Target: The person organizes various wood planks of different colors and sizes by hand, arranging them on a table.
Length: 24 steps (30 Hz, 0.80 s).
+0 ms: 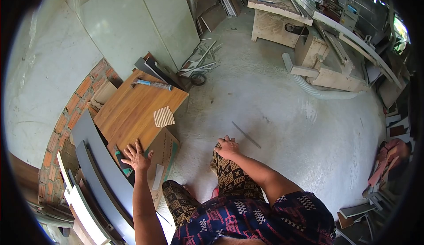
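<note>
L hand (136, 157) on 1 board (132, 108), R hand (228, 148) on knee (226, 174), 1 tube (153, 84)

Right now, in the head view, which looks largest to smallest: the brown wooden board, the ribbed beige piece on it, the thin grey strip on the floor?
1. Brown wooden board.
2. Ribbed beige piece and thin grey strip: unsure; the strip is longer, the piece wider.
</note>
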Motion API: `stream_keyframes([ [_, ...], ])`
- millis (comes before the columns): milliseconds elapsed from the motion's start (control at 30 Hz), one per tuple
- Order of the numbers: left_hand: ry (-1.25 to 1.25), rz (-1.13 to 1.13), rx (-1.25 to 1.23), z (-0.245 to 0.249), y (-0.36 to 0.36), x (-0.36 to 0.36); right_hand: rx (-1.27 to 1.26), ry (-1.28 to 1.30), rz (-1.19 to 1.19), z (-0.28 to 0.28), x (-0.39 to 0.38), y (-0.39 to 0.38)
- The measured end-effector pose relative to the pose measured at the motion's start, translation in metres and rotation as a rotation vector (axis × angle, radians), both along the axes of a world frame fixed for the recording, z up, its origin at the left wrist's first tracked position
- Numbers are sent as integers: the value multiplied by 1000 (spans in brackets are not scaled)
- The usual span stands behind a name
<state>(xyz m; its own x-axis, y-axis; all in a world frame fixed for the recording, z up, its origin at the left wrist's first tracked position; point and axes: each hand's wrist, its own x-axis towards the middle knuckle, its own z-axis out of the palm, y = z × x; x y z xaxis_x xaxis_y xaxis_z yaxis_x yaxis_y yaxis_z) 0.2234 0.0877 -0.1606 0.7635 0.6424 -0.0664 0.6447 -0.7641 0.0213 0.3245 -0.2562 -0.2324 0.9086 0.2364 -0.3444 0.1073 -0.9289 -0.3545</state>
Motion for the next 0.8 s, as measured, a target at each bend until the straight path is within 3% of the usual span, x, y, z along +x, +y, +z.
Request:
stream_keyframes([
  [800, -33, 37, -25, 15, 14, 6, -60, 13, 102, 2, -2, 22],
])
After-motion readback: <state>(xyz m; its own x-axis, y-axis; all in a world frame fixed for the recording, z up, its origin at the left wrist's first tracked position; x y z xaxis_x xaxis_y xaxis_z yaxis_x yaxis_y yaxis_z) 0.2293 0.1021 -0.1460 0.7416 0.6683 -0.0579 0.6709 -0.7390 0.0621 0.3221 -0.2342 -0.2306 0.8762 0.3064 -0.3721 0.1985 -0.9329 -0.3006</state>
